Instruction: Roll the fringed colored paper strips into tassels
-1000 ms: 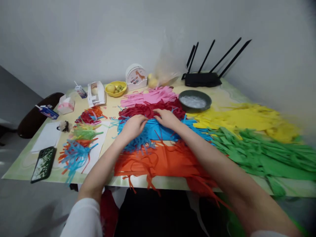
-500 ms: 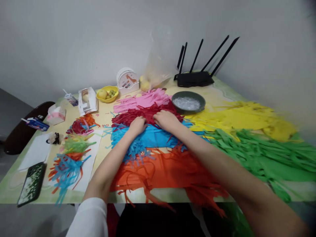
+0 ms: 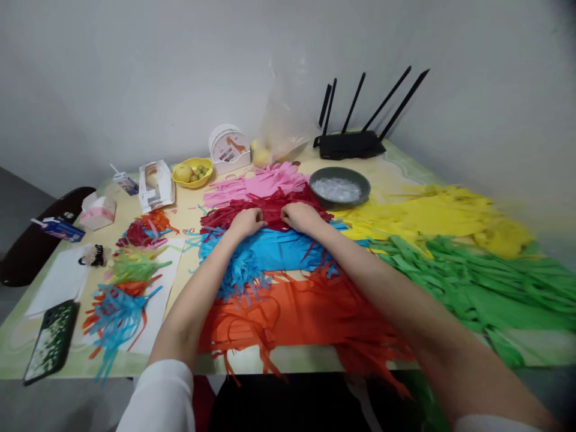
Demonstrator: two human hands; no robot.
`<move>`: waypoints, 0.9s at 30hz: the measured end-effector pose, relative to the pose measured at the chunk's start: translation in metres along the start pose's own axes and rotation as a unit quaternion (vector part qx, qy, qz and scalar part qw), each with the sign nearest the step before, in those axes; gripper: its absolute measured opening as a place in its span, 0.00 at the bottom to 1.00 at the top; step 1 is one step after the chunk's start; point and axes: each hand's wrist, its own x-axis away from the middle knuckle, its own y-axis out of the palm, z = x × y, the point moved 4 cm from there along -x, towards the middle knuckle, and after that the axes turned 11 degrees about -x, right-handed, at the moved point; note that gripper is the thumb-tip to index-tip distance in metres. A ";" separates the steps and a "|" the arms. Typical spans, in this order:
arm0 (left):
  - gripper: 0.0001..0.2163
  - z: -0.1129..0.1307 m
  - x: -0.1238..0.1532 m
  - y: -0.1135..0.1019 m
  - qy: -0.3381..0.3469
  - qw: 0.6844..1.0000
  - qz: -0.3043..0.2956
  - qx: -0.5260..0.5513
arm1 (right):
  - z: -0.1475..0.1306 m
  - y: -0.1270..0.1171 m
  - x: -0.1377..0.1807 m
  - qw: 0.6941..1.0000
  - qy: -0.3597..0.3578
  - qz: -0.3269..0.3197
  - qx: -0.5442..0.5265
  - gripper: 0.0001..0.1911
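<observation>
Both my hands reach to the middle of the table, onto a heap of dark red paper strips (image 3: 270, 206). My left hand (image 3: 246, 222) is curled with its fingers pinched into the red strips at the edge of the blue paper strips (image 3: 274, 251). My right hand (image 3: 302, 216) is curled the same way, a few centimetres to the right, fingers dug into the red strips. Pink strips (image 3: 256, 183) lie just beyond, orange strips (image 3: 292, 309) lie under my forearms at the near edge.
Yellow strips (image 3: 432, 213) and green strips (image 3: 477, 276) cover the right side. A dark bowl (image 3: 339, 187) with white bits and a black router (image 3: 351, 144) stand behind. On the left lie finished fringe bundles (image 3: 128, 282), a phone (image 3: 50, 341), a yellow fruit bowl (image 3: 194, 172) and small cartons.
My hands have moved forward off the blue strips onto the red strips and come closer together. The view has shifted slightly to the right.
</observation>
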 end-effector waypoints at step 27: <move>0.03 -0.086 0.052 -0.063 -0.259 0.834 0.429 0.230 | -0.035 0.027 -0.022 0.975 0.078 0.099 -0.184 0.20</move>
